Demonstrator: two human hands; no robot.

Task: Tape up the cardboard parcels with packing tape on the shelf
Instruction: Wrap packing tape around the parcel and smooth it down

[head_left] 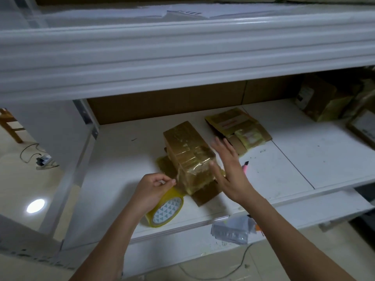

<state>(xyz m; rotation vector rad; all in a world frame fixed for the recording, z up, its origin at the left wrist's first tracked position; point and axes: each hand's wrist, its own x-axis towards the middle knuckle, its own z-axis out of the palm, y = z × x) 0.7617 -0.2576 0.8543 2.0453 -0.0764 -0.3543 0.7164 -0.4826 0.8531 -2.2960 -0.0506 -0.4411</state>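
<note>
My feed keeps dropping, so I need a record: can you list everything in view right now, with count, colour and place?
Tape-wrapped brown cardboard parcel: one, shelf centre, lying on flat cardboard.
Roll of yellowish clear packing tape: one, near the front edge, under the left hand.
Flattened brown cardboard boxes with labels: one pile, behind the right hand.
Pink marker-like item: one, right of the parcel; too small to identify.
Brown cardboard boxes: at least two, dim back right corner.
Grey plastic mailer bag: one, below the front edge.
White metal shelf: one, holds everything above it.
White power strip with cable: one, floor at left.
Left hand: pinches the tape end.
Right hand: open beside the parcel; contact unclear.
</note>
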